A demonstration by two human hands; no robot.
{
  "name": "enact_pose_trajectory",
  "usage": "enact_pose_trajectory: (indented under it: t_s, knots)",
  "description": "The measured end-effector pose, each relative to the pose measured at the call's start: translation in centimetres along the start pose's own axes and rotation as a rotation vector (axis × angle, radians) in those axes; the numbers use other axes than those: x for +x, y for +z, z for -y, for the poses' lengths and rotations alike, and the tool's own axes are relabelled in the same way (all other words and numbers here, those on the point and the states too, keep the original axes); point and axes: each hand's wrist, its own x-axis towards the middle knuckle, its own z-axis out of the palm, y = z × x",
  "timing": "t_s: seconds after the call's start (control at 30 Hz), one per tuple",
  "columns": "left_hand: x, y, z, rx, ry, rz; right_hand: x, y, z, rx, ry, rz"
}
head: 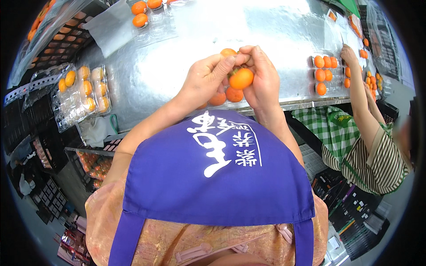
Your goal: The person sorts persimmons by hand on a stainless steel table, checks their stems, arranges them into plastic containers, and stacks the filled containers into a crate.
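An orange fruit, apparently a persimmon [241, 79], with a greenish calyx, sits against the palm of my right hand [267, 78], whose fingers curl around it. My left hand [204, 74] meets the right one at the fingertips, its thumb pressed to its fingers above the calyx. Whatever lies between those fingers is hidden. A second persimmon [228, 52] shows just beyond the left thumb; whether it is held cannot be told. Below both hands, more persimmons [234, 94] rest near the table's front edge, partly covered by my hands and the purple apron [213, 186].
The metal table [149, 73] bears clear plastic fruit trays [75, 104] at left and a partly filled tray [324, 74] at right. A black crate [63, 41] of fruit stands far left. At right, a co-worker's hand [349, 55] reaches over the table.
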Motion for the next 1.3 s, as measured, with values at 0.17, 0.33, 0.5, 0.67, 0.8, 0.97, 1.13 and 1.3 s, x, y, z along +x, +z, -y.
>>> enact_pose_trajectory:
  t_s: [0.17,0.33,0.5,0.67,0.8,0.97,1.13,1.3]
  knots:
    - [-0.3,0.5,-1.5,-0.118,-0.068,0.045,1.1,-1.5,0.0,0.352,0.152,0.045]
    - [0.2,-0.2,-0.9,0.198,0.094,0.087,0.5,1.0,0.6,0.013,0.062,-0.019]
    - [0.3,-0.8,-0.4,-0.273,-0.228,0.199,-0.1,1.9,0.5,-0.319,-0.095,0.079]
    - [0.3,-0.2,-0.9,-0.385,-0.225,0.205,-1.0,0.6,0.7,-1.045,-0.56,0.165]
    - [0.6,0.2,0.4,-0.421,-0.216,0.433,-2.3,1.0,1.0,-0.899,-0.469,0.134]
    - [-0.8,2.3,-0.7,-0.442,-0.259,0.335,-3.9,1.9,2.1,-0.446,-0.134,0.054]
    - [-1.4,2.5,-1.0,-0.532,-0.351,0.394,-4.3,0.5,1.8,-0.309,-0.032,0.092]
    - [-2.2,3.4,-1.1,-0.732,-0.383,0.479,-5.7,-1.7,1.9,-0.309,-0.019,0.144]
